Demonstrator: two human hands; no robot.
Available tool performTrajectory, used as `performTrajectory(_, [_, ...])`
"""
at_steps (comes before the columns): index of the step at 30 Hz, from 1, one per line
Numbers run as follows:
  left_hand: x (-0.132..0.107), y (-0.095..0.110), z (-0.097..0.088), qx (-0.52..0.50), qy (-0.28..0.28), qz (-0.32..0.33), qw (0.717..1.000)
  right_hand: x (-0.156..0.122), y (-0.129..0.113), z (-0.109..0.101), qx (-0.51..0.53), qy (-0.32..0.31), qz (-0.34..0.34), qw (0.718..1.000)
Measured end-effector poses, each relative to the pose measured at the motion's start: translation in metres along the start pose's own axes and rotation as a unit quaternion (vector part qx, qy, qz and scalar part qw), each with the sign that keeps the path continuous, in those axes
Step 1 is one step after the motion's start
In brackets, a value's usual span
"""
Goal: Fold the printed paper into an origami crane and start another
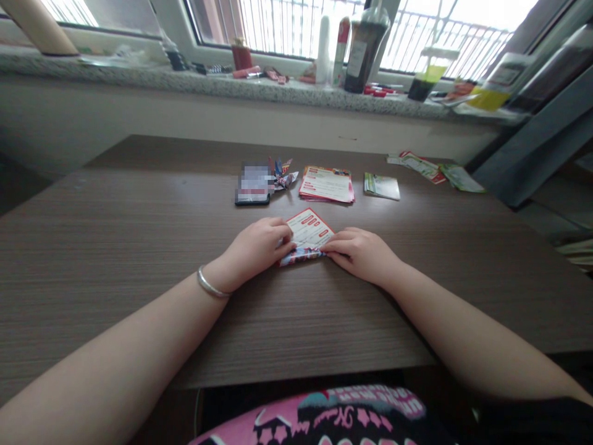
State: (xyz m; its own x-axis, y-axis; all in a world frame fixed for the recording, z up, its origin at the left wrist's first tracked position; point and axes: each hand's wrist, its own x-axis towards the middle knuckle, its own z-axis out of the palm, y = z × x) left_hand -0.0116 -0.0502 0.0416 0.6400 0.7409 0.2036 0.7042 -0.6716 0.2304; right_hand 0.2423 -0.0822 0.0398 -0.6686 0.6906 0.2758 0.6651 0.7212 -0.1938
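A printed paper sheet (pixel 309 230) with a red border lies on the brown table in front of me. Its near edge is folded over, showing a strip of the colourful other side. My left hand (pixel 262 244), a silver bangle at its wrist, is closed on the sheet's left edge, thumb at the fold. Across from it, my right hand (pixel 359 250) pinches the right end of the folded strip. Parts of both edges are hidden under the fingers.
Beyond the sheet lie a stack of similar papers (pixel 325 184), a folded paper piece (pixel 285 178), a blurred phone-like device (pixel 252 185) and a small card stack (pixel 381 186). Paper strips (pixel 421 167) are at the back right. Bottles (pixel 364 52) stand on the windowsill (pixel 287 91).
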Motion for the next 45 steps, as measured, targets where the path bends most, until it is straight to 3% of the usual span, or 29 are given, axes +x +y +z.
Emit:
performTrajectory(26, [0.004, 0.000, 0.000, -0.003, 0.013, -0.035, 0.999, 0.003, 0.001, 0.007, -0.090, -0.008, -0.026, 0.996])
performTrajectory(31, [-0.004, 0.003, 0.000, -0.043, 0.051, 0.031, 0.997, 0.003, -0.001, 0.006, -0.105, -0.016, -0.008, 0.994])
performTrajectory(38, [-0.016, 0.014, -0.006, 0.065, -0.025, 0.060, 0.996, 0.002, 0.001, 0.006, -0.115, -0.022, 0.004, 0.993])
performTrajectory(45, [-0.020, 0.019, -0.008, 0.119, -0.032, 0.054, 0.991, 0.004, 0.001, 0.005, -0.115, -0.026, 0.006, 0.993])
